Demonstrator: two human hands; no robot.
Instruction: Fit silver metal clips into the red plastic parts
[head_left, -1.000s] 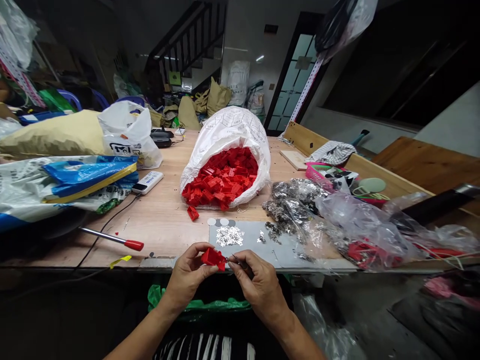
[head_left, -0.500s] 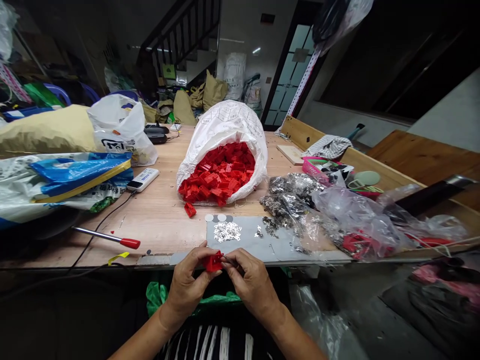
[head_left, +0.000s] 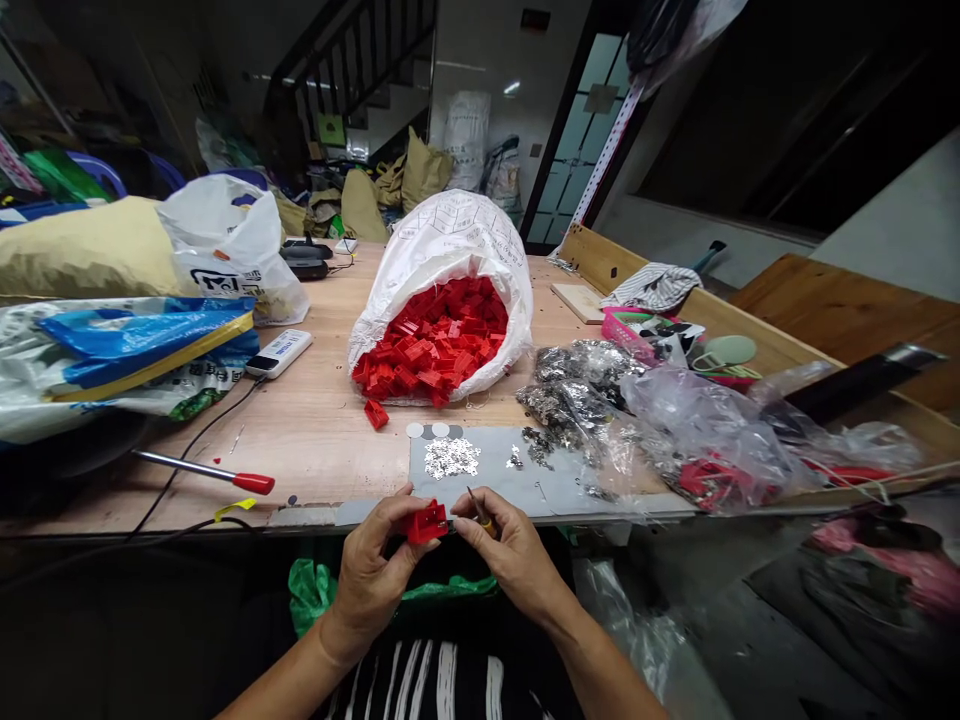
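Observation:
My left hand (head_left: pixel 375 555) pinches a small red plastic part (head_left: pixel 426 521) just below the table's front edge. My right hand (head_left: pixel 504 545) is closed round a thin tool (head_left: pixel 478 510) with a yellowish grip, its tip close to the red part. Just beyond the hands lies a grey plate (head_left: pixel 525 475) with a little heap of tiny silver metal pieces (head_left: pixel 451 457). Farther back a white sack (head_left: pixel 442 265) lies open on its side, full of red plastic parts (head_left: pixel 431 345). One loose red part (head_left: pixel 376 414) lies in front of it.
Clear plastic bags (head_left: pixel 705 430) with metal pieces and red parts cover the right side. A red-handled screwdriver (head_left: pixel 206 472), a black cable, a white remote (head_left: pixel 278 352) and stacked sacks (head_left: pixel 127 345) lie on the left. A pink basket (head_left: pixel 637 335) stands at the back right.
Both hands have stayed together at the table edge, turning the red part slightly. The view has tilted a little, so the table sits higher in the picture.

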